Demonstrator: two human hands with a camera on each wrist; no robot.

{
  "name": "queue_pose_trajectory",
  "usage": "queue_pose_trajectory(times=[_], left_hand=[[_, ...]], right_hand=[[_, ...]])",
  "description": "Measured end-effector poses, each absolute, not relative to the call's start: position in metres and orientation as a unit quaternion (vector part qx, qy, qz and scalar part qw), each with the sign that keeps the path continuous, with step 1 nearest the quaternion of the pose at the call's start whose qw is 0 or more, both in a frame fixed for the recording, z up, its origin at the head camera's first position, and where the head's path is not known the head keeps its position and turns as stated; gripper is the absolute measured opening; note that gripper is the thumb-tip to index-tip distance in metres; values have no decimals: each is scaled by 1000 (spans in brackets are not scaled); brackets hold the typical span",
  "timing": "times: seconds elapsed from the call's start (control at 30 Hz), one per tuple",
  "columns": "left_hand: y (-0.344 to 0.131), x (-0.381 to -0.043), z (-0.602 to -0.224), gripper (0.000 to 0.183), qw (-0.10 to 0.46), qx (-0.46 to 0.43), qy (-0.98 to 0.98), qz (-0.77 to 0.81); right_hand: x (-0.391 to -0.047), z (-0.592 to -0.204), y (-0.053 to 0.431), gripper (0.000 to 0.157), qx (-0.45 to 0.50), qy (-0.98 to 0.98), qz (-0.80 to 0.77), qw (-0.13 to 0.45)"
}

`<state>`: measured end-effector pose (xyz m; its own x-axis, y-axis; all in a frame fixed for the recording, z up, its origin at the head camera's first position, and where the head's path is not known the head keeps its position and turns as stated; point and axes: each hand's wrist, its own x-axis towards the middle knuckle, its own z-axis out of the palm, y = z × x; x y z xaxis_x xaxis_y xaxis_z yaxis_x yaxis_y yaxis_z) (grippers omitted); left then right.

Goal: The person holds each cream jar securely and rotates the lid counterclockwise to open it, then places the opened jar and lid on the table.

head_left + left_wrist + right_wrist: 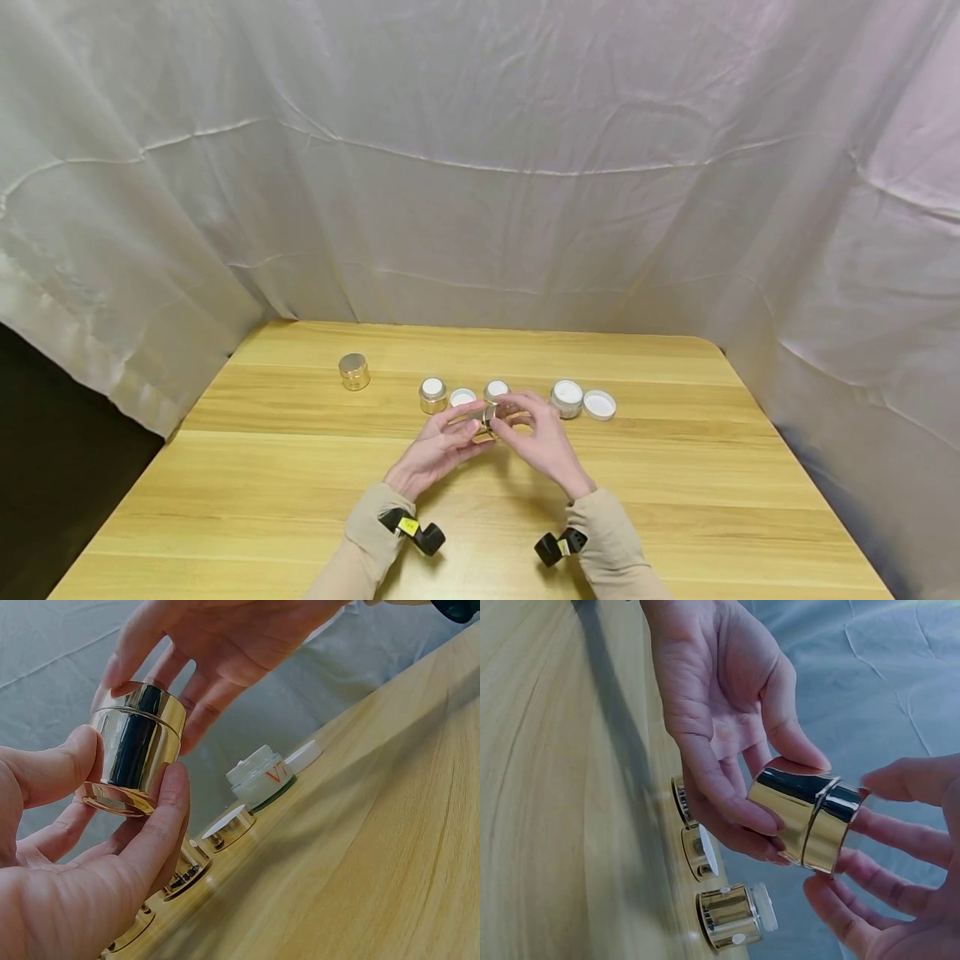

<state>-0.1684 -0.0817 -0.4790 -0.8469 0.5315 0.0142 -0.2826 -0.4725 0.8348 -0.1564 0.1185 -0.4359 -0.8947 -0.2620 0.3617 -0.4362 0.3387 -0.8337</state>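
Observation:
Both hands meet around a shiny gold cosmetic jar [486,422], held up over the table with its lid on. My left hand [442,450] grips the jar's body between thumb and fingers. At the lid end, the thumb and fingers of my right hand [546,440] hold the lid's rim. In the left wrist view, a thin seam parts lid from body, and the jar [135,750] tilts. Just beyond the hands stand a gold jar with a white inner cap [432,395], an upturned lid with a white inside [462,397] and another white-capped jar [497,390], partly hidden.
On the wooden table [300,467], a closed gold jar [354,372] stands to the far left. Right of the hands is a pale jar with red lettering [262,780], its white lid [599,405] beside it. Grey curtains [480,233] hang behind and on both sides.

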Motion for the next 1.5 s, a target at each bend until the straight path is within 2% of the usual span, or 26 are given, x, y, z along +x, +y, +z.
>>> queue_pose_trajectory(times=[0.37, 0.57, 0.83, 1.17, 1.5], left_hand=[[-83, -169, -478, 54, 238, 139, 459, 844], [-82, -168, -478, 55, 238, 138, 460, 844], [-83, -168, -477, 53, 238, 135, 458, 846], [-83, -169, -479, 50, 238, 127, 459, 847], [-83, -168, -479, 55, 238, 142, 452, 848]], right_hand=[[-156, -435, 116, 37, 154, -841, 509, 100], [-156, -436, 115, 28, 172, -838, 509, 100], [-155, -435, 119, 38, 229, -817, 525, 68], [-156, -436, 118, 31, 163, -837, 513, 98], [-156, -436, 119, 27, 195, -824, 525, 93]])
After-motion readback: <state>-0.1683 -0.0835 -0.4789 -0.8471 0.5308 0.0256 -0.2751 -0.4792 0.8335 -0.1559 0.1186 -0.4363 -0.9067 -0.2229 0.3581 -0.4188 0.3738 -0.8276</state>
